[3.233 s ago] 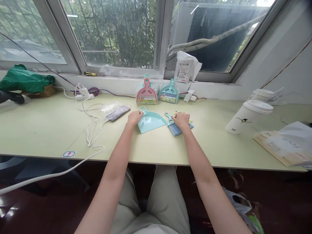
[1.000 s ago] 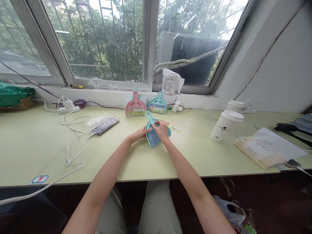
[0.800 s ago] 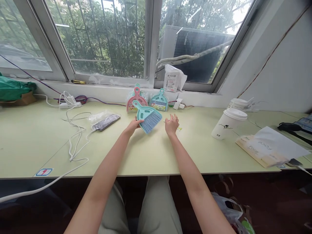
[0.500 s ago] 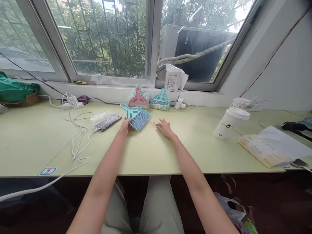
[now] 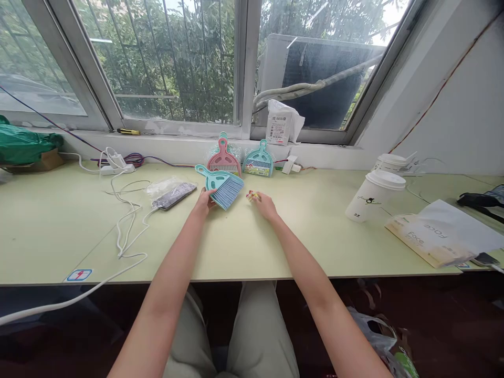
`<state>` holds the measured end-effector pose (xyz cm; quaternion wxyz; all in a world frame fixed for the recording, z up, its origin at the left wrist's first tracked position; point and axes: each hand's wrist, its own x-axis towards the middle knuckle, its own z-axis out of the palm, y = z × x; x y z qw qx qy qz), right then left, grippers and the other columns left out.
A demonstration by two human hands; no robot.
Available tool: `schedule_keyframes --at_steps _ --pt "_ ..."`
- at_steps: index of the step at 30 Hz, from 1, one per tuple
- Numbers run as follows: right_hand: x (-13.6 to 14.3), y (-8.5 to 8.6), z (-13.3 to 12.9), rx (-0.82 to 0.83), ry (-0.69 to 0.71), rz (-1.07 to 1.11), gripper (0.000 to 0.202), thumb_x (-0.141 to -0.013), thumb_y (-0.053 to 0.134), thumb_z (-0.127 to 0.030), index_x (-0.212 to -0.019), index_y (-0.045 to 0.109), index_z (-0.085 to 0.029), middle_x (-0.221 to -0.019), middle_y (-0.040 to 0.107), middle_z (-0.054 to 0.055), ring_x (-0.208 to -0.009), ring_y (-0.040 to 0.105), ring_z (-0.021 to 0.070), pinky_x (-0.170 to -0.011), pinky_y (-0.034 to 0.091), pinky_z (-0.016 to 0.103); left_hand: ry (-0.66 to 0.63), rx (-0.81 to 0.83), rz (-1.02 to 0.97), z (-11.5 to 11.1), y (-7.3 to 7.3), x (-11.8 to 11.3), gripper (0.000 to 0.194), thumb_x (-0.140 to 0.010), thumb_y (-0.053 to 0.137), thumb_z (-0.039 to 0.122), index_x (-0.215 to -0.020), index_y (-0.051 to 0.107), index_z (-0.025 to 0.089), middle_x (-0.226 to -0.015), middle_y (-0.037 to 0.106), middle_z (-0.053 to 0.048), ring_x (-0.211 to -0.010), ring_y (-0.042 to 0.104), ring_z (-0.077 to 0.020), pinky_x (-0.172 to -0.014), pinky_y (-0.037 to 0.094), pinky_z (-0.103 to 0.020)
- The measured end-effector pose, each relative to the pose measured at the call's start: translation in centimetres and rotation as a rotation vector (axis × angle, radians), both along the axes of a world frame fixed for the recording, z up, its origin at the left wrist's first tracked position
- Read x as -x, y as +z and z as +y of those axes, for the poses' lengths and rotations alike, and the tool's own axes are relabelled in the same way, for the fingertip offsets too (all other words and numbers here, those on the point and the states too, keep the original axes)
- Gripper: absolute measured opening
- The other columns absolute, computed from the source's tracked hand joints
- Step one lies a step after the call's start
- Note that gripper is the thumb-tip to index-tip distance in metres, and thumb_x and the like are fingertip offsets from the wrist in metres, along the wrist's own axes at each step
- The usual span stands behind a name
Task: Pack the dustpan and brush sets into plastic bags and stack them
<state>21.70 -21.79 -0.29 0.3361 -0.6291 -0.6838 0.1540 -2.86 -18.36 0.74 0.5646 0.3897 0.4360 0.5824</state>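
Note:
My left hand (image 5: 205, 202) grips the lower left edge of a teal dustpan (image 5: 212, 180), which is tilted over the table. A small brush with blue-grey bristles (image 5: 229, 192) lies nested in that dustpan. My right hand (image 5: 266, 206) pinches a small, colourful piece of card or label (image 5: 253, 196), just right of the bristles and apart from them. Behind my hands, a pink dustpan set (image 5: 223, 156) and another teal dustpan set (image 5: 259, 158), each in clear wrapping, lean against the wall under the window.
To the left are a wrapped phone (image 5: 175, 196), white cables (image 5: 128, 231) and a power strip (image 5: 117, 169). A white paper cup (image 5: 370, 199) and a packet (image 5: 425, 239) stand or lie to the right. A white package (image 5: 279, 126) rests on the sill.
The fingers of my right hand, spread on the table by the small label before, have closed and lifted it. The dustpan in my left hand has barely shifted.

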Motion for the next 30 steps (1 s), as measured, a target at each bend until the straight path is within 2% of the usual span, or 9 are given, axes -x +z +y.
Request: schedule_keyframes --at_steps 3,6,10,13,16,20,24,28,30 --pt "0.1 0.9 0.0 -0.237 -0.135 0.316 0.052 -0.099 0.022 -0.042 -0.136 0.048 -0.016 -0.129 0.058 0.012 -0.117 0.054 0.0206 -0.099 0.041 0.034 -0.034 0.047 0.018 -0.3 -0.1 -1.4 0.038 -0.071 0.068 0.019 -0.104 0.049 0.024 -0.104 0.063 -0.003 -0.081 0.064 -0.0146 -0.069 0.055 -0.029" --pt "1.0 1.1 -0.4 -0.408 -0.085 0.305 0.058 -0.099 0.019 -0.048 -0.146 0.035 -0.019 -0.147 0.04 0.01 -0.136 0.037 0.0179 -0.111 0.029 0.036 -0.127 0.092 0.009 -1.1 -0.3 -3.6 0.037 -0.072 0.071 0.021 -0.104 0.052 0.022 -0.106 0.064 -0.005 -0.084 0.065 -0.0155 -0.073 0.056 -0.031" --pt "2.4 0.4 -1.0 -0.222 0.216 -0.072 0.057 -0.098 0.024 -0.052 -0.148 0.034 -0.026 -0.159 0.016 0.004 -0.148 0.003 0.0242 -0.116 0.001 0.056 -0.236 0.0 -0.045 -2.2 -0.1 -5.9 0.036 -0.078 0.072 0.033 -0.106 0.055 0.016 -0.108 0.066 -0.009 -0.08 0.065 -0.0144 -0.071 0.056 -0.028" --pt "2.6 0.1 -1.1 -0.09 0.285 -0.174 0.057 -0.098 0.02 -0.054 -0.151 0.023 -0.033 -0.16 0.003 0.0 -0.148 -0.007 0.0271 -0.109 -0.006 0.067 -0.198 -0.052 -0.07 -2.7 0.3 -6.4 0.041 -0.079 0.071 0.04 -0.106 0.053 0.015 -0.109 0.065 -0.01 -0.079 0.065 -0.0131 -0.069 0.056 -0.026" --pt "2.3 0.2 -1.0 -0.052 0.263 -0.191 0.058 -0.098 0.017 -0.056 -0.152 0.018 -0.035 -0.159 -0.003 -0.002 -0.147 -0.009 0.0264 -0.107 -0.008 0.068 -0.184 -0.046 -0.063 -2.6 0.4 -6.2 0.044 -0.075 0.074 0.039 -0.104 0.052 0.014 -0.109 0.065 -0.01 -0.08 0.065 -0.014 -0.072 0.056 -0.027" --pt "2.0 0.4 -1.0 -0.025 0.271 -0.191 0.057 -0.097 0.02 -0.057 -0.151 0.018 -0.038 -0.159 -0.001 -0.002 -0.148 -0.009 0.0253 -0.106 -0.01 0.068 -0.183 -0.053 0.008 -2.3 0.1 -5.8 0.049 -0.062 0.079 0.016 -0.104 0.053 0.015 -0.106 0.066 -0.008 -0.082 0.066 -0.0163 -0.074 0.056 -0.03" --pt "2.1 0.6 -0.8 -0.032 0.233 -0.09 0.058 -0.096 0.027 -0.054 -0.151 0.021 -0.036 -0.16 -0.003 -0.001 -0.147 -0.013 0.0255 -0.106 -0.009 0.07 -0.158 -0.049 0.012 -2.2 0.1 -5.8 0.05 -0.058 0.076 0.009 -0.102 0.054 0.016 -0.106 0.066 -0.008 -0.084 0.065 -0.0169 -0.074 0.055 -0.03" --pt "2.2 0.2 -0.2 -0.094 0.037 0.229 0.074 -0.09 0.045 -0.051 -0.153 0.017 -0.023 -0.16 -0.002 0.008 -0.147 -0.012 0.0259 -0.113 0.0 0.063 -0.135 -0.063 -0.018 -2.4 0.6 -6.0 0.051 -0.057 0.077 0.01 -0.103 0.054 0.016 -0.109 0.065 -0.008 -0.087 0.066 -0.017 -0.078 0.055 -0.031" --pt "2.3 -0.2 0.1 -0.103 0.014 0.498 0.075 -0.086 0.053 -0.047 -0.149 0.026 -0.017 -0.157 0.017 0.014 -0.148 0.007 0.0257 -0.116 0.016 0.054 -0.15 -0.08 -0.026 -2.6 0.7 -6.1 0.054 -0.057 0.078 0.013 -0.105 0.054 0.016 -0.111 0.065 -0.008 -0.089 0.066 -0.0176 -0.079 0.055 -0.032"
